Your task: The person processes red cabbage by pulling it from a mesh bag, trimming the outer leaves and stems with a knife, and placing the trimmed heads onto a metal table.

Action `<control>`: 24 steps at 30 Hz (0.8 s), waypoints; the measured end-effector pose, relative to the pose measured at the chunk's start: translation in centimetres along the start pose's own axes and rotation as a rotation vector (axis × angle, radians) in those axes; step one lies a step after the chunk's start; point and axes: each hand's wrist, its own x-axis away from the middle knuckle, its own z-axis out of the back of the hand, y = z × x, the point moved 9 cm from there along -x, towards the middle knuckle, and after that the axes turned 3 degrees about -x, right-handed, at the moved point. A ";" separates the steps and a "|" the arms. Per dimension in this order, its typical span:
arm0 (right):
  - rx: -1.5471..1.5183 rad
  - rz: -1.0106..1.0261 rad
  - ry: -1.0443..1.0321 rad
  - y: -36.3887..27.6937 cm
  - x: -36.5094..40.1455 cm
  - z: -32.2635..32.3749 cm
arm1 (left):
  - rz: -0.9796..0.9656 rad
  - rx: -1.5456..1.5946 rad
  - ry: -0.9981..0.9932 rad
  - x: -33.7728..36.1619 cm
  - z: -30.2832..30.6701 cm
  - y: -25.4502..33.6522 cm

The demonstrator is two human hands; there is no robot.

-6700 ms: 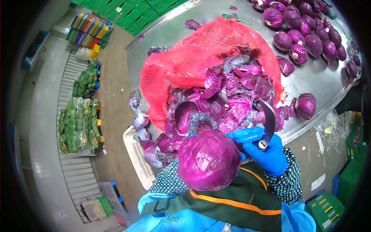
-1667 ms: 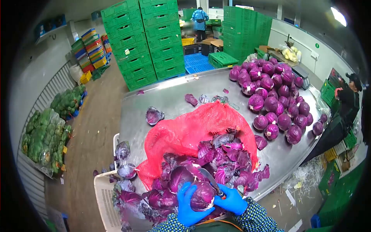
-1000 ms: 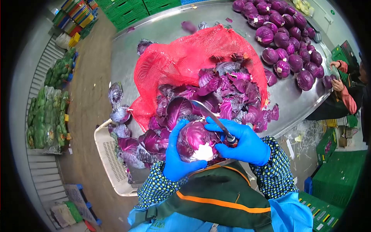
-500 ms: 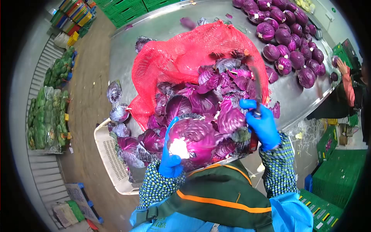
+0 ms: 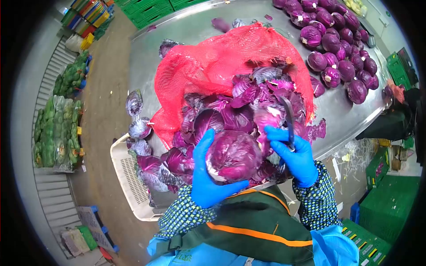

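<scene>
My left hand [image 5: 205,181], in a blue glove, is closed around the side of a red cabbage [image 5: 236,156] with its cut stem end turned toward the lower left. My gloved right hand [image 5: 296,156] grips a knife [image 5: 289,116], its curved dark blade pointing up and away. At the fingertips of that hand a loose purple outer leaf [image 5: 266,119] shows blurred, between the cabbage and the blade. Beneath both hands lies a heap of trimmed cabbage leaves [image 5: 230,113], spread in and before a red mesh sack [image 5: 195,66].
Many whole red cabbages [image 5: 330,43] are piled on the metal table [image 5: 146,57] at far right. A white basket [image 5: 122,166] with leaves stands at the left edge. Another person's sleeve [image 5: 396,91] shows on the right. Green crates [image 5: 390,199] stand lower right.
The cabbage has turned, so its pale cut stem now faces down-left. A leaf has come away beside my right hand. My left fingers have spread wider around the head.
</scene>
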 end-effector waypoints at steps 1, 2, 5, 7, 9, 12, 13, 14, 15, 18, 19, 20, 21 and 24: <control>0.128 0.124 -0.007 -2.2 0.1 -1.0 | -0.060 -0.192 0.013 0.1 0.6 0.5; 0.254 0.243 -0.014 -4.6 0.5 -2.2 | -0.118 -0.386 0.025 0.2 0.9 0.9; 0.668 0.505 -0.181 -7.3 1.4 -5.6 | -0.194 -0.580 0.037 0.1 0.5 3.2; 0.698 0.444 -0.227 -7.4 1.1 -5.5 | -0.232 -0.696 0.058 0.1 0.5 4.5; 0.800 0.376 -0.299 -6.4 0.8 -5.5 | -0.252 -0.799 0.050 0.0 0.0 5.4; 0.935 0.523 -0.247 -7.7 1.0 -5.8 | -0.252 -0.915 0.022 0.0 -0.4 5.8; 0.946 0.599 -0.239 -8.5 1.2 -6.1 | -0.233 -0.930 0.006 -0.1 -0.5 5.6; 0.946 0.599 -0.242 -8.4 1.2 -6.2 | -0.230 -0.929 0.008 -0.2 -0.6 5.7; 0.931 0.594 -0.251 -8.0 1.3 -6.3 | -0.254 -0.967 -0.003 -0.2 -0.9 5.8; 0.896 0.620 -0.212 -6.7 1.8 -6.4 | -0.295 -1.024 -0.025 -0.1 -1.2 5.8; 0.809 0.637 -0.137 -6.3 1.7 -5.8 | -0.268 -0.980 -0.036 0.0 -1.2 5.5; 0.721 0.652 -0.071 -5.9 1.8 -5.1 | -0.236 -0.934 -0.041 0.0 -1.1 5.3; 0.603 0.609 0.032 -5.5 1.8 -4.3 | -0.219 -0.890 -0.027 0.0 -1.0 5.0; -0.425 -0.310 0.333 2.1 1.3 -0.2 | -0.196 -0.594 0.031 0.2 0.5 3.0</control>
